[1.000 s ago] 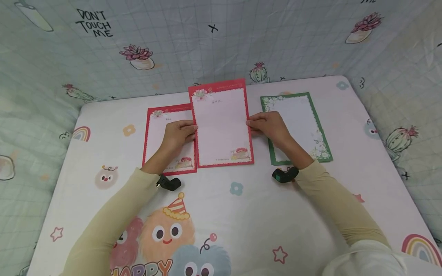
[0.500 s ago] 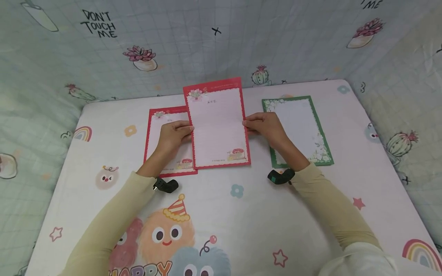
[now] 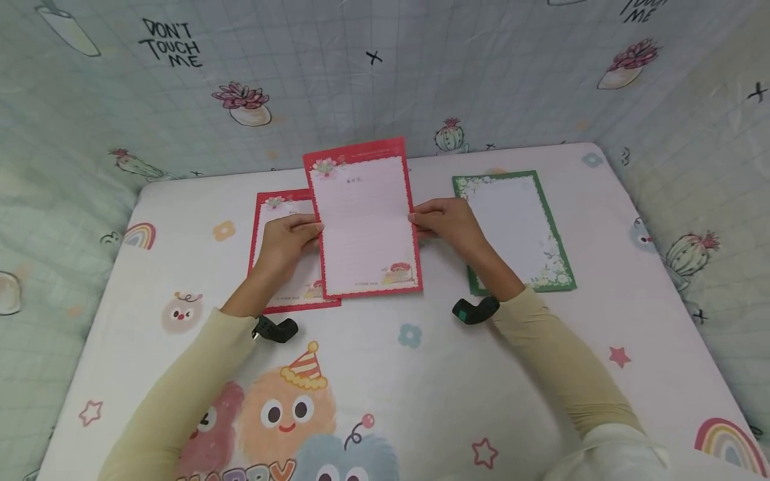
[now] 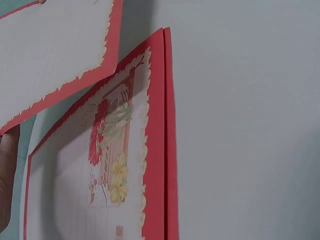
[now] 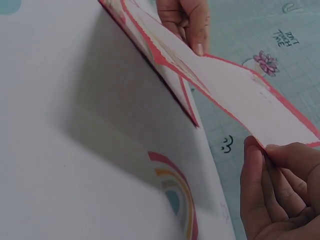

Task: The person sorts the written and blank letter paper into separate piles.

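Note:
A red-bordered sheet of letter paper point(image 3: 365, 227), with a flower at its top left and a line of handwriting, is held up between both hands. My left hand point(image 3: 285, 242) pinches its left edge between thumb and fingers. At the opposite edge my right hand point(image 3: 451, 226) pinches it the same way, as the right wrist view also shows at the fingertips point(image 5: 270, 149). Under the raised sheet, a red-bordered stack of paper point(image 4: 157, 150) lies on the table, partly covered by the left hand and the raised sheet.
A green-bordered sheet point(image 3: 508, 227) with white flowers lies right of the hands, partly behind the right forearm. The table cover point(image 3: 421, 401) is printed with cartoon figures. A patterned cloth wall point(image 3: 337, 87) rises behind the table's far edge.
The raised red-bordered sheet has moved left with both hands, covering more of the red stack. Both hands keep their pinch on its edges. The green-bordered sheet stays on the table.

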`<state>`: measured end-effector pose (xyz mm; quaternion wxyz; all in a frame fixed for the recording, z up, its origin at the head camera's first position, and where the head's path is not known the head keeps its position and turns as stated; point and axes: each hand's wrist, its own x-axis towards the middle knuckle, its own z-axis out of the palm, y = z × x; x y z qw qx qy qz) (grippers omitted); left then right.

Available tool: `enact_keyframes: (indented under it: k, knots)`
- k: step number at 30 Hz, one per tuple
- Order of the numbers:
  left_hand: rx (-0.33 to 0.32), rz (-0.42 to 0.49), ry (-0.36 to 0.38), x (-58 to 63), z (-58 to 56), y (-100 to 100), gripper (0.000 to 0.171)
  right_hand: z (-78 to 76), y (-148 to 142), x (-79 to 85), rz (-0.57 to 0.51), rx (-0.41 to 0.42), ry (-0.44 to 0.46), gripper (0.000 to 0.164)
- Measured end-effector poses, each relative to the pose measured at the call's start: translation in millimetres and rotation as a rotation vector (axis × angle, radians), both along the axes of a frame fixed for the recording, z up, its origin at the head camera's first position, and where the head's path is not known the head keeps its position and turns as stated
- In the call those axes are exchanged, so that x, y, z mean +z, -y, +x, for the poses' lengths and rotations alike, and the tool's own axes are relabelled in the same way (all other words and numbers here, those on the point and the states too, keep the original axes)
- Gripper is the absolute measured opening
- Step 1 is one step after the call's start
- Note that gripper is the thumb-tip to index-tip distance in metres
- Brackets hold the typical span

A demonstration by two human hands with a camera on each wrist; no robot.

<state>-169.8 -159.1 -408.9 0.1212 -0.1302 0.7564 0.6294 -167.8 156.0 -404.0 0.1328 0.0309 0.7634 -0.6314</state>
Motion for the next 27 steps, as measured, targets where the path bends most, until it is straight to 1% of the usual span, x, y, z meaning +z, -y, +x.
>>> enact_keyframes:
  k: [3, 5, 8, 11, 16, 20, 23, 27]
  knots:
    - [0.009, -0.017, -0.002, 1.3, 2.1, 7.2, 0.041, 0.2, 7.7, -0.6, -0.023, 0.018, -0.022, 0.031]
    - [0.012, -0.027, 0.000, 2.3, 3.5, 12.3, 0.042, -0.2, 12.9, -1.9, -0.023, 0.026, -0.020, 0.030]
    - [0.016, -0.019, -0.003, 4.2, 4.9, 19.4, 0.043, -1.4, 20.3, -3.4, -0.004, 0.025, 0.000, 0.029]
    - [0.019, 0.024, -0.008, 5.9, 5.6, 24.8, 0.045, -2.9, 26.2, -4.1, 0.019, 0.014, 0.009, 0.028]
    - [0.023, 0.025, 0.000, 6.0, 7.2, 32.6, 0.045, -4.4, 34.2, -6.7, 0.019, 0.022, 0.004, 0.026]
    - [0.018, -0.018, 0.006, 5.6, 9.4, 39.3, 0.048, -4.7, 39.9, -9.7, 0.000, 0.035, 0.015, 0.027]
    - [0.006, -0.027, -0.007, 5.6, 10.3, 43.8, 0.049, -4.2, 43.6, -10.3, -0.008, 0.038, 0.014, 0.028]
    - [0.010, 0.005, -0.012, 5.5, 9.9, 49.2, 0.049, -3.6, 48.2, -10.6, -0.025, 0.041, 0.012, 0.027]
